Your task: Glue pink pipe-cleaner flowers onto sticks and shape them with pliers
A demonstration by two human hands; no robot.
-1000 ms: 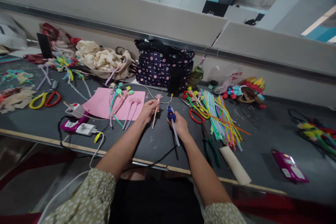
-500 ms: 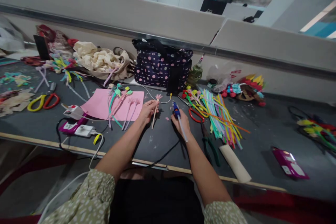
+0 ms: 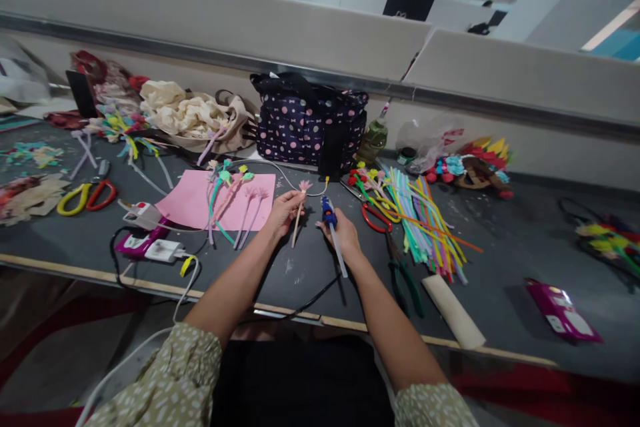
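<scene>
My left hand (image 3: 283, 210) is closed in a pinch on a thin stick with a small pink flower (image 3: 300, 203) at its top, held just above the dark table (image 3: 490, 260). Close to its right, my right hand (image 3: 342, 235) grips a blue glue gun (image 3: 328, 214) with a clear glue stick poking out behind; its black cord trails toward the table's front edge. The gun's nozzle points toward the flower stick. Finished pastel flower stems (image 3: 231, 195) lie on a pink sheet (image 3: 195, 200) to the left.
A dotted dark bag (image 3: 310, 121) stands behind the hands. Coloured pipe cleaners (image 3: 425, 217), red scissors (image 3: 374, 219) and green pliers (image 3: 405, 280) lie to the right, beside a cardboard tube (image 3: 453, 310). A power strip (image 3: 150, 243) and yellow-red scissors (image 3: 85, 195) are left.
My right hand swung the glue gun a little right, then brought it back toward the flower stick. My left hand has kept the stick almost still.
</scene>
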